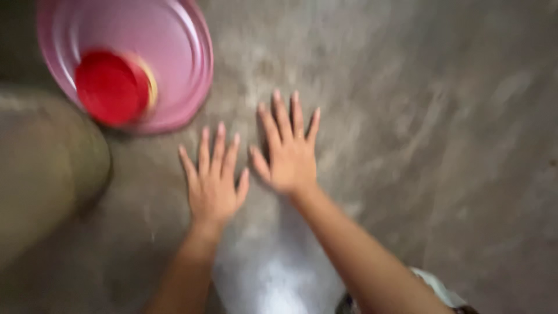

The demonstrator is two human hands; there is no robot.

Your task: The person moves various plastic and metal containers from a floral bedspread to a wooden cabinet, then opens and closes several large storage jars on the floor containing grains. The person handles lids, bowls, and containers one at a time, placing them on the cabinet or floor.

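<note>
Left hand (212,180) and right hand (289,152): both empty, fingers spread, palms down over the grey floor (442,128). Pink basin (174,58) with red cup (110,87) sits far left, untouched. Frame blurred.

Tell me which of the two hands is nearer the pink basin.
The left hand; it lies closer to the pink basin than the right hand.

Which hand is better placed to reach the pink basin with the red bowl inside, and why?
Probably the left hand: it lies open, fingers spread, nearer the pink basin holding the red bowl at upper left. The right hand, also open, sits farther right over the grey floor.
</note>
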